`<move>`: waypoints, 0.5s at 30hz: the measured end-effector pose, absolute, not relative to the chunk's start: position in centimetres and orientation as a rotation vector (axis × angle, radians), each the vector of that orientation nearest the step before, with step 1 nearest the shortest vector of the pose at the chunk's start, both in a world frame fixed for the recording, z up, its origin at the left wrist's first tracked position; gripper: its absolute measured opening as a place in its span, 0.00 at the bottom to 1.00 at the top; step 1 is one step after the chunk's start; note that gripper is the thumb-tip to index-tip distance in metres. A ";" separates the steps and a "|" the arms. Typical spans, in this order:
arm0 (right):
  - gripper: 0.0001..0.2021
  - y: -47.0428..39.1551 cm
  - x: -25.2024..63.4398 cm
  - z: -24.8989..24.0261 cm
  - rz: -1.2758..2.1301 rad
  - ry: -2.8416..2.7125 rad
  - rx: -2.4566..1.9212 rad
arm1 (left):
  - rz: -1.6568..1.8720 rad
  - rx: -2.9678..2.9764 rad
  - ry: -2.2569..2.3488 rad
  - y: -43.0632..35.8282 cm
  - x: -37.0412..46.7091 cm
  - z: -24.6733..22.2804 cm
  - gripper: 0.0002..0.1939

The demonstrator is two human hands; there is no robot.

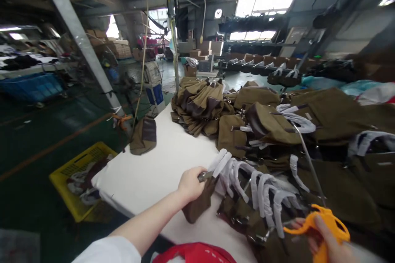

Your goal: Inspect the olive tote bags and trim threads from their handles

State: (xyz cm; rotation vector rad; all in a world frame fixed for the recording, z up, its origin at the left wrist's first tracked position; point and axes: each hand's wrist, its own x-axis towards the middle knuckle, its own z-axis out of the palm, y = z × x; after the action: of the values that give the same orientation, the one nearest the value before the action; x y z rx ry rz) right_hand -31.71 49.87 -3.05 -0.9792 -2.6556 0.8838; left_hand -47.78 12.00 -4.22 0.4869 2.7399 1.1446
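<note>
My left hand is closed on the top edge of a small brown bag, which hangs over the white table. White-wrapped handles stick up beside that hand. At the lower right, my right hand is wrapped round an orange air blow gun. Its long thin metal nozzle points up and away, over the bags. Several more brown bags with white-wrapped handles lie in a row between my hands.
Piles of olive-brown bags cover the table's far and right sides. Another bag rests at the left edge of the white table. A yellow crate stands on the floor, near a slanted metal post. Red cloth shows below.
</note>
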 end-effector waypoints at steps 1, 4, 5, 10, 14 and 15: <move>0.36 49.2 -33.6 -2.1 0.667 -2.669 -1.009 | 1.109 0.457 2.785 10.7 -46.9 -3.7 0.20; 0.33 44.2 -38.3 -0.6 0.634 -2.568 -0.873 | 0.985 0.311 2.810 8.1 -44.1 -3.7 0.33; 0.29 41.5 -39.5 -0.5 0.815 -2.570 -0.742 | 0.962 0.298 2.800 7.6 -43.3 -3.9 0.36; 0.24 26.8 -41.7 -2.2 1.492 -3.083 0.147 | 0.928 0.350 2.765 6.1 -40.6 -4.9 0.42; 0.20 21.2 -41.5 -4.1 1.600 -3.129 0.359 | 0.942 0.354 2.756 4.6 -39.6 -5.4 0.38; 0.20 20.8 -41.5 -4.5 1.637 -3.106 0.351 | 0.959 0.352 2.758 4.2 -39.4 -5.5 0.36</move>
State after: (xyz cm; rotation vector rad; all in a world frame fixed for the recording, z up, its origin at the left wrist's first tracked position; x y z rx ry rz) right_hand -41.46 20.82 -4.53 0.3506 -3.1061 1.6369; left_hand -39.36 4.20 -5.54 0.3517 2.7581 0.9594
